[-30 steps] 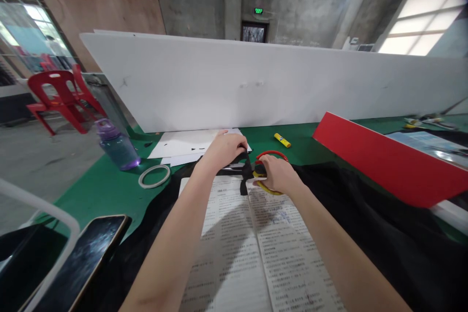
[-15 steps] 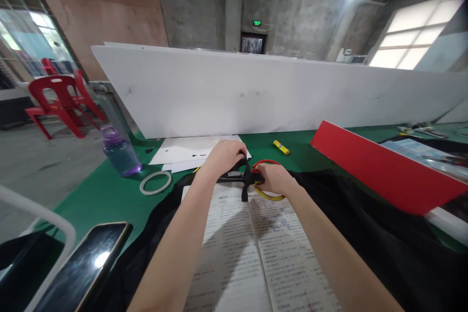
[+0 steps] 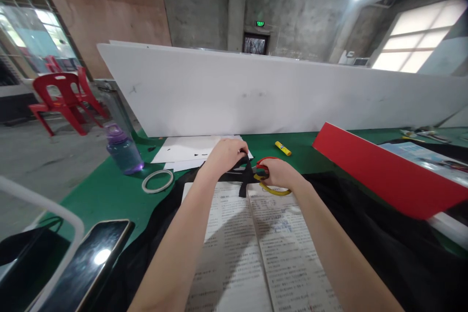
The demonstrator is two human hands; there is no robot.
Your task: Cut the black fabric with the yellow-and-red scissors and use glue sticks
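Note:
My left hand (image 3: 227,157) is closed on the upper part of a thin black strip (image 3: 243,189), which looks like cloth or tape; its lower end hangs over the top of an open printed book (image 3: 234,258). In my right hand (image 3: 285,174) is a pair of scissors (image 3: 275,191) with red and yellow handle loops. The blades point left toward the strip, partly hidden behind it and my left hand. Whether the blades touch the strip I cannot tell. Black cloth (image 3: 351,209) lies around the book.
Left on the green table (image 3: 109,204) are a purple water bottle (image 3: 124,152), a white ring (image 3: 157,182) and a phone (image 3: 87,263). White paper (image 3: 179,148) and a yellow glue stick (image 3: 282,148) lie ahead, before a white board (image 3: 219,92). A red panel (image 3: 383,170) stands right.
My right hand and the scissors have shifted a little to the right, away from the strip. My left hand keeps its hold on the strip; the strip's loose end has swung slightly left.

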